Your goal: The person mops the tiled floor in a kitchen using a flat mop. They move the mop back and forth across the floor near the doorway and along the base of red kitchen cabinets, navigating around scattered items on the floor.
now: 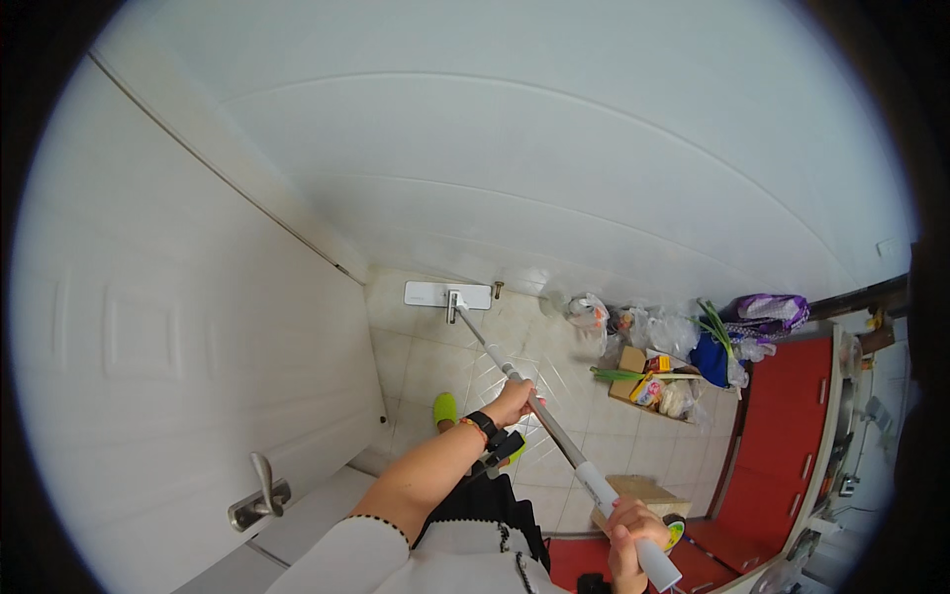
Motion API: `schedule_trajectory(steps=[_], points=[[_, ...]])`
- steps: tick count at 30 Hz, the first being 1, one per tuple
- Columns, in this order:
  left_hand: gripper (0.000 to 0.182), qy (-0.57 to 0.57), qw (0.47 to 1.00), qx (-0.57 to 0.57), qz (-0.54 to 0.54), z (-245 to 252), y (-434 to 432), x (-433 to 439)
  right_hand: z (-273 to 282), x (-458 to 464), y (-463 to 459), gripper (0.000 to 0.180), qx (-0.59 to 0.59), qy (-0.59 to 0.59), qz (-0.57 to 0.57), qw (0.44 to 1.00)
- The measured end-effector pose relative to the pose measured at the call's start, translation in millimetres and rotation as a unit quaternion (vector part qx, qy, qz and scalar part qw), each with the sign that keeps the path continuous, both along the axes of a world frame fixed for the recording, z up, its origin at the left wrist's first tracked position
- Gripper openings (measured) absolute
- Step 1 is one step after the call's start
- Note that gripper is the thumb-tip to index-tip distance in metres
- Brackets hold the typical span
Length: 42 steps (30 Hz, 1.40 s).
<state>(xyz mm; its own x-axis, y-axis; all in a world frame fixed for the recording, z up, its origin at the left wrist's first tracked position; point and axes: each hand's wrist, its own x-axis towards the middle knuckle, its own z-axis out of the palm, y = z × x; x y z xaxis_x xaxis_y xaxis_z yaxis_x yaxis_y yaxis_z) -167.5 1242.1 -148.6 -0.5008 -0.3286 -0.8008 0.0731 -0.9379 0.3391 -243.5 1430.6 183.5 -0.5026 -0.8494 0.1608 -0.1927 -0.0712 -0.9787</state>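
Note:
Both my hands are on the pole (558,436) of a flat mop, which slants from the lower right up to the floor by the wall. My left hand (512,402), below a dark wristband, grips the metal shaft about midway. Farther back, my right hand (637,526) is wrapped around the white handle end. The white rectangular mop head (430,294) lies on the tiled floor (438,364), close along the base of the wall. A small metal door stop (499,289) stands just off its right end.
A white door (185,334) with a lever handle (263,486) stands at left. Along the wall sit plastic bags (591,319), a purple bag (768,312) and a cardboard box (632,360) of groceries. Red cabinets (787,401) line the right. A wooden stool (642,490) is near my right hand.

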Motion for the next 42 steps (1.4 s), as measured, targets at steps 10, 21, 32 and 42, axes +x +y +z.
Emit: schedule_trajectory(steps=[10,21,32,42], points=[[0.015,-0.027,0.992,0.023,-0.120,4.6,47.3,-43.7,17.4,-14.5,50.3,0.024,-0.011,0.009,-0.015,1.000],[0.010,-0.018,0.998,0.003,-0.068,60.6,60.5,-15.2,50.9,-24.3,65.9,0.029,-0.048,-0.049,0.047,0.997],[0.013,-0.022,0.999,-0.020,-0.045,82.0,72.8,18.7,60.1,-35.9,82.6,0.029,-0.063,-0.089,0.070,0.992],[0.011,-0.024,0.997,-0.024,-0.063,73.2,64.3,-2.4,45.1,-37.8,80.8,0.026,-0.108,-0.067,0.082,0.988]])
